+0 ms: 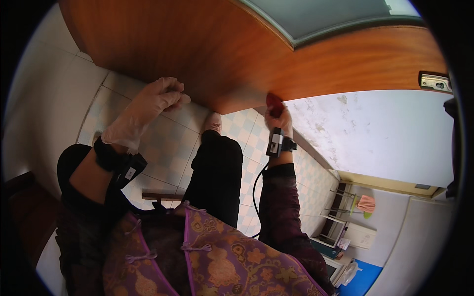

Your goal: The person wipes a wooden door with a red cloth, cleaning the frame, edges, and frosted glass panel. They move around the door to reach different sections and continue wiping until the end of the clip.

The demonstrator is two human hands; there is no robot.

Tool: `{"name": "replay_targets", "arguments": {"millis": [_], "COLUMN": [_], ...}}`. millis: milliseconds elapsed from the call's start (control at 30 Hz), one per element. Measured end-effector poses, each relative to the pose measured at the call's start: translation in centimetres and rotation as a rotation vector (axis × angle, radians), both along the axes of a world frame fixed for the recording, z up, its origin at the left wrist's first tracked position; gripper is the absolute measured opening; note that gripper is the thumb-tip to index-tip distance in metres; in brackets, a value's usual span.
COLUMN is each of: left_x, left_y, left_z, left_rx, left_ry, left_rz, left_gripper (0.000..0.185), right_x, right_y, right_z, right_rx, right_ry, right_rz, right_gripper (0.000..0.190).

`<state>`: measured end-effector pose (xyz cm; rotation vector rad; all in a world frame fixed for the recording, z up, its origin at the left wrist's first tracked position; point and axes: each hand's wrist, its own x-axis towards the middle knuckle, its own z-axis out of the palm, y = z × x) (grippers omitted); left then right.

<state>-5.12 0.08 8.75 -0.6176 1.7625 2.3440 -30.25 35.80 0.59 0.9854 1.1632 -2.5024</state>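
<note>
My left hand (166, 97), in a clear thin glove, hovers over the tiled floor beside the lower part of a brown wooden door (207, 51). Its fingers are curled in, and no object shows in them. My right hand (280, 117) grips a dark red item (274, 105), perhaps a cloth or a sponge, at the door's edge. Whether the red item presses on the wood cannot be told. A black device is strapped to each wrist. The door has a glass pane (333, 18) and a metal lock plate (437, 82).
A marked white wall (377, 129) stands right of the door. My foot (213, 123) is close to the door's edge. A green chair (352, 207) with a pink cloth and a shelf unit (331, 231) are at the lower right. Dark red furniture (33, 214) lies at the left.
</note>
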Motion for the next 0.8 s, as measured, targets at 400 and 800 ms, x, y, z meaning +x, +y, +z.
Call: {"name": "replay_targets", "arguments": {"millis": [400,800], "left_x": [0.5,0.3], "left_y": [-0.7,-1.0], "left_z": [0.5,1.1], "left_rx": [0.007,0.041], "left_ry": [0.038,0.024], "left_rz": [0.034,0.076], "left_gripper": [0.031,0.033], "right_x": [5.0,4.3], "right_y": [-9.2,-11.6], "right_z": [15.3,0.9], "right_rx": [1.17,2.197], "right_ry": [1.405,1.52], "right_rz": [-0.274,0.949], "right_gripper": [0.033,0.025]}}
